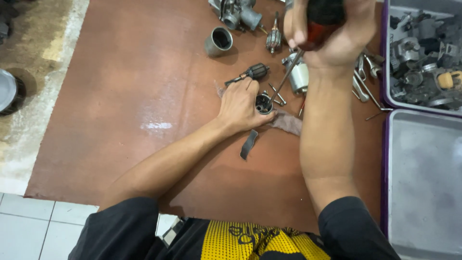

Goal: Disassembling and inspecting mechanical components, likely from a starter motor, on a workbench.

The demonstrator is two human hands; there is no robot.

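Leftmost, a dark round pan (8, 91) sits on the bare floor beside the brown mat (120, 106) that carries everything else. Moving in, the left hand (240, 107) is clamped around a small round motor housing (263, 103), holding it upright on a scrap of grey cloth (288, 123), with a dark flat strip (248, 144) lying just below the wrist. Just above that hand lies a small armature (255, 73), and further up a short metal cup (219, 41) and a grey carburettor body (238, 14).

Next, the right hand (332, 33) is closed on the red and black handle of a screwdriver (288, 74), whose shaft slants down and left so the tip sits inside the housing's open top. The step in hand looks like working a screw or part deep inside the housing (what the tip actually meets is hidden); the next move would seem to call for steady downward pressure while the left hand stops the housing from twisting.

Right of the arm lie spanners (363, 77), then a purple-edged tray of metal parts (385, 53) and a grey tray (423, 183).
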